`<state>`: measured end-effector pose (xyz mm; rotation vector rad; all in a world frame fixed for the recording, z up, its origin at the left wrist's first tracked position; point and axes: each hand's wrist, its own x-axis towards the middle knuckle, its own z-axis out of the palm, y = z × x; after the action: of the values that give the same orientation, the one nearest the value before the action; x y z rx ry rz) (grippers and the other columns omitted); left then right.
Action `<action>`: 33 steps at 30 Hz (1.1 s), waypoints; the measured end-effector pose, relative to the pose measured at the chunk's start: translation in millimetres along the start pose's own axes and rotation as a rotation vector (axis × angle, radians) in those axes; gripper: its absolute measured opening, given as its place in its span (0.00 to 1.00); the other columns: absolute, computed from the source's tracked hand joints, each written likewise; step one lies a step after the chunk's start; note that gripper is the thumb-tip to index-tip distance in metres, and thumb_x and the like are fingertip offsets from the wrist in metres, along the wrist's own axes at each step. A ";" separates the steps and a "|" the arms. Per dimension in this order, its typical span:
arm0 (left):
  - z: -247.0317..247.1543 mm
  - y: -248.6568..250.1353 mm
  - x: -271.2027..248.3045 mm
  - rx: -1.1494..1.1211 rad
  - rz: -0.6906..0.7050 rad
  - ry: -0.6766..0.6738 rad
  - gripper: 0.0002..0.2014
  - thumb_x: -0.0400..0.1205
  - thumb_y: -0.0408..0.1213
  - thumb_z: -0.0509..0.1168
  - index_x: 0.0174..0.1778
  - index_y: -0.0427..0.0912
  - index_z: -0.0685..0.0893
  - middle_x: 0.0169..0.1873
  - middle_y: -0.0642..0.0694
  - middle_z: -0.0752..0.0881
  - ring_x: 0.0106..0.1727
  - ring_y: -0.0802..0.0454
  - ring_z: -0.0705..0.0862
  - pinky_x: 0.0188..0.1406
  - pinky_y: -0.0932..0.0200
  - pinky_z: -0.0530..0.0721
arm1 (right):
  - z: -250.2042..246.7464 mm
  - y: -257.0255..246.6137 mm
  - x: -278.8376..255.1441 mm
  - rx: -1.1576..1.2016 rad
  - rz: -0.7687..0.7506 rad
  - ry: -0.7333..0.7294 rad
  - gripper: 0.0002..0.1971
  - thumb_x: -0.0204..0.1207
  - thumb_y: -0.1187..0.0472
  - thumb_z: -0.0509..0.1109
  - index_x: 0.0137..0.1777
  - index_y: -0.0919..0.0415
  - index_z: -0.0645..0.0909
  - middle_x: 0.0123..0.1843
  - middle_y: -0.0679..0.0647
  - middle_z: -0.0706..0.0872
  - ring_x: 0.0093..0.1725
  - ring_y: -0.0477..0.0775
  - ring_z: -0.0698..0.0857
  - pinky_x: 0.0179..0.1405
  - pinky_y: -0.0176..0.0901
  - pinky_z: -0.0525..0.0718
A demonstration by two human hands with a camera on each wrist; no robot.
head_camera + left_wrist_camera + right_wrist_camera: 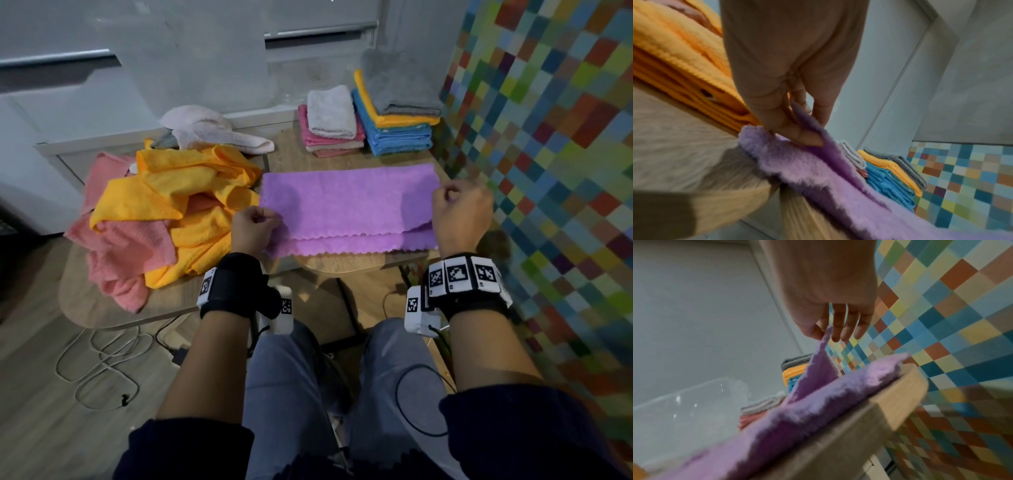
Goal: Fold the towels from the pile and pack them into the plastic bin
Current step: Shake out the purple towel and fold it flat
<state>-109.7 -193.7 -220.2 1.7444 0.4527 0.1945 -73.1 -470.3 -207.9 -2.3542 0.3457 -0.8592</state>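
A purple towel point(346, 205) lies spread on the wooden table point(346, 263), its upper layer folded over toward me. My left hand point(255, 224) pinches the upper layer's left corner point(807, 128) between thumb and fingers. At the right corner, my right hand point(459, 209) pinches the raised purple cloth point(824, 340). A loose pile of yellow towels point(185, 202) and pink towels point(126, 246) sits at the left. A clear plastic bin point(684, 402) shows at the left in the right wrist view.
Two stacks of folded towels stand at the back: grey, yellow and blue point(397, 113), and white over pink point(330, 120). A pale pink towel point(205, 130) lies behind the pile. A checkered wall point(548, 154) borders the right. Cables point(102, 363) lie on the floor.
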 end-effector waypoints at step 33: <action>2.7 13.9 -27.0 0.614 -0.073 -0.065 0.07 0.72 0.34 0.70 0.32 0.37 0.80 0.41 0.32 0.87 0.48 0.34 0.86 0.40 0.50 0.78 | -8.1 40.0 9.0 -0.013 0.589 -0.597 0.11 0.72 0.64 0.76 0.44 0.70 0.78 0.31 0.62 0.83 0.22 0.54 0.80 0.24 0.43 0.78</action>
<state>-130.6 -209.2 -204.2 2.3204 0.5662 -0.0651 -73.0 -509.2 -223.3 -2.1984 0.7279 0.1218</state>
